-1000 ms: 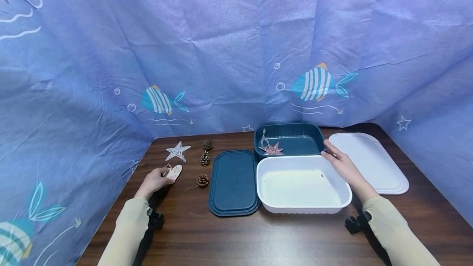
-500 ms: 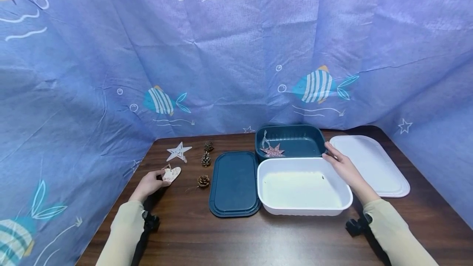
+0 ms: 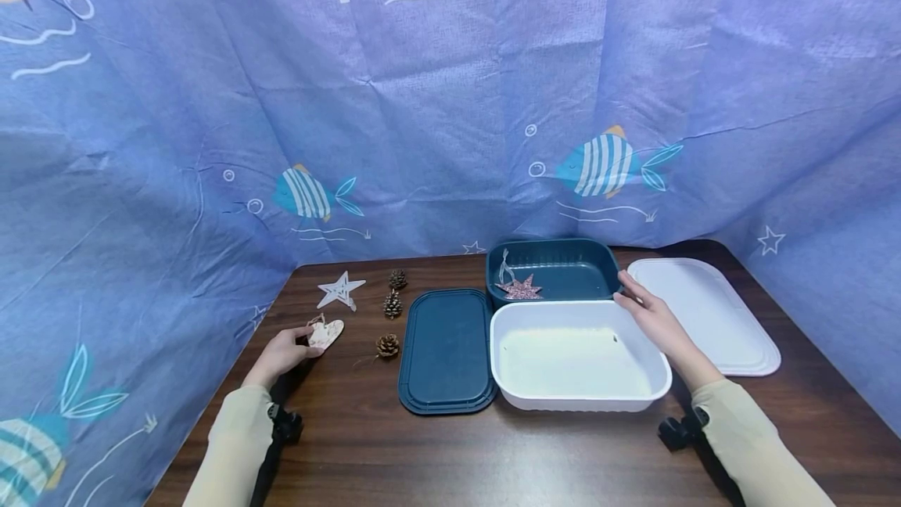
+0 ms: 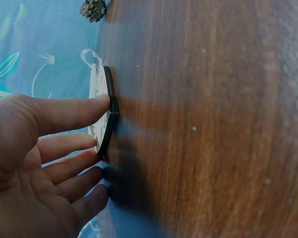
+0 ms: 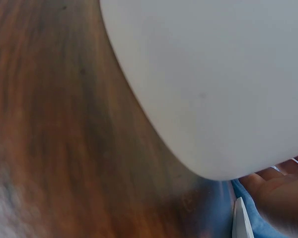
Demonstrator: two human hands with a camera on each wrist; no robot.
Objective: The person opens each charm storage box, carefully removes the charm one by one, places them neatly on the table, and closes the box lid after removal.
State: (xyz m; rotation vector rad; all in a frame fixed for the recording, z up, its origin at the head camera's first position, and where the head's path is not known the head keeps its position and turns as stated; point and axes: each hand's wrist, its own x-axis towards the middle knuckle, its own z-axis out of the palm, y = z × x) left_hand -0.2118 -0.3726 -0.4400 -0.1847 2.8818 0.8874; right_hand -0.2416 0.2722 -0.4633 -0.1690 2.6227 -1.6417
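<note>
At the left of the table, my left hand (image 3: 285, 352) pinches a pale heart-shaped ornament (image 3: 327, 333) by its edge. The left wrist view shows the thumb and fingers on the ornament (image 4: 100, 89), with its dark lower edge close to the wood and a hanging loop at its far end. My right hand (image 3: 660, 327) rests with fairly straight fingers at the back right corner of a white plastic bin (image 3: 517, 395). Most of that hand is hidden behind the bin wall (image 5: 208, 89) in the right wrist view.
Beyond the heart lies a white star ornament (image 3: 341, 290). Several pine cones (image 3: 387, 345) lie left of a dark teal lid (image 3: 447, 350). Behind the white bin stands a teal bin (image 3: 577, 282) holding a pink glittery star (image 3: 521, 286). A white lid (image 3: 704, 315) lies right.
My left hand has shifted slightly left and nearer, and the heart ornament with it. The head view has tilted a little. My right hand stays at the bin corner.
</note>
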